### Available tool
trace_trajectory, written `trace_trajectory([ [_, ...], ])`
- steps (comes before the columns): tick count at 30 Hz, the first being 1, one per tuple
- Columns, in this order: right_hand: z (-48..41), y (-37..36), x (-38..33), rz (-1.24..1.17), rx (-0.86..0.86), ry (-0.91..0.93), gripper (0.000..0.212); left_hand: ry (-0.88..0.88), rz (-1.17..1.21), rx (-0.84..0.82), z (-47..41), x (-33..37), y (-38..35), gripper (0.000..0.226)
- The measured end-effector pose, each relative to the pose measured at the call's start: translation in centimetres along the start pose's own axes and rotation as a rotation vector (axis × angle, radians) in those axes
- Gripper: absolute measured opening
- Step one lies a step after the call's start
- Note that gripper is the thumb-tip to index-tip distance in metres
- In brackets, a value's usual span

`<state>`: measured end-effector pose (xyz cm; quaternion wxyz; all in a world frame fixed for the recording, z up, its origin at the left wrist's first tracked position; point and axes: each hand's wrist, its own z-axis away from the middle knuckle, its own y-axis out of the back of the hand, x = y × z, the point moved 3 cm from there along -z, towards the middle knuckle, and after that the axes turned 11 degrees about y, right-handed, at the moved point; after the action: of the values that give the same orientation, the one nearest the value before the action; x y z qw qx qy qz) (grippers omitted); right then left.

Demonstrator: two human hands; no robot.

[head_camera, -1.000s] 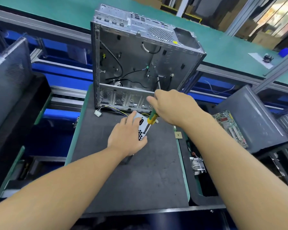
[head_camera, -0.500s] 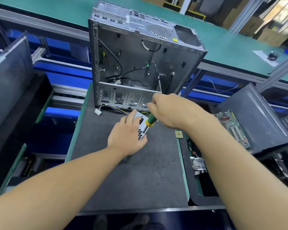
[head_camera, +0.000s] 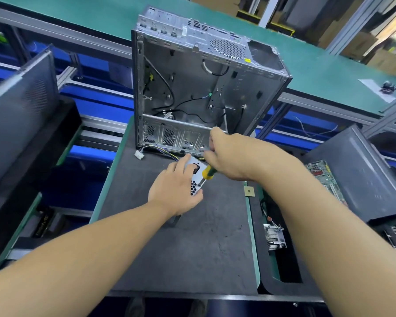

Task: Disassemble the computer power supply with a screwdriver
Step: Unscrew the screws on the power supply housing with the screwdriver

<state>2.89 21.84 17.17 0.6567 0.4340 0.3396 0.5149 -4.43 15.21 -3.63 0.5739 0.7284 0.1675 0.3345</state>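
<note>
Currently left hand [head_camera: 174, 191] grips power supply [head_camera: 190, 161] on desk [head_camera: 169, 248]. Right hand [head_camera: 233, 156] wraps screwdriver [head_camera: 208, 173], shaft slanting down-left onto its face, probably a screw.

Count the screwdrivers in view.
1 screwdriver: in the right hand, tip on the power supply held by the left hand. Others may lie hidden.

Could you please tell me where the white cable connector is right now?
Head view: the white cable connector lies on the dark mat by the computer case, left of the power supply.
</note>
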Motion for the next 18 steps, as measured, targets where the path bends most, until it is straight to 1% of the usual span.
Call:
trace_trajectory([
  [3, 1.0, 0.4, 0.5, -0.147, -0.074, 0.066, 0.025, 0.008, 0.012, -0.009, 0.1, 0.0, 0.0, 0.067],
  [5, 1.4, 0.1, 0.6, -0.175, -0.104, 0.047, 0.029, 0.004, 0.003, -0.006, 0.1, 0.1, 0.0, 0.065],
  [7, 1.5, -0.3, 0.8, -0.158, -0.067, -0.081, 0.028, 0.007, -0.003, -0.005, 0.1, 0.1, 0.0, 0.063],
  [8, 1.5, -0.4, 0.8, -0.093, -0.060, -0.122, 0.025, 0.007, -0.003, -0.001, 0.1, 0.1, 0.0, 0.063],
  [9, 1.6, -0.3, 0.7, 0.012, -0.047, -0.128, 0.037, 0.005, 0.001, 0.003, 0.2, 0.1, 0.1, 0.062],
  [10, 1.7, -0.4, 0.6, 0.061, -0.032, -0.099, 0.016, 0.004, 0.006, 0.008, 0.2, 0.2, 0.2, 0.062],
  [11, 1.8, -0.3, 0.7, 0.070, 0.024, -0.072, 0.009, 0.003, 0.003, 0.013, 0.3, 0.3, 0.2, 0.062],
  [12, 2.0, -0.3, 0.8, 0.010, 0.034, -0.046, 0.006, 0.002, -0.005, 0.019, 0.3, 0.4, 0.2, 0.062],
  [13, 2.2, -0.4, 1.1, -0.067, 0.035, -0.016, 0.008, 0.002, -0.013, 0.020, 0.4, 0.5, 0.3, 0.062],
  [15, 2.3, -0.6, 1.4, -0.189, -0.017, 0.039, 0.025, 0.006, -0.020, 0.020, 0.3, 0.5, 0.4, 0.064],
  [16, 2.4, -0.6, 1.4, -0.212, -0.049, 0.047, 0.028, 0.007, -0.023, 0.015, 0.3, 0.5, 0.4, 0.065],
  [18, 2.2, -0.8, 1.4, -0.231, -0.043, 0.019, 0.027, 0.014, -0.017, -0.001, 0.3, 0.4, 0.5, 0.066],
])
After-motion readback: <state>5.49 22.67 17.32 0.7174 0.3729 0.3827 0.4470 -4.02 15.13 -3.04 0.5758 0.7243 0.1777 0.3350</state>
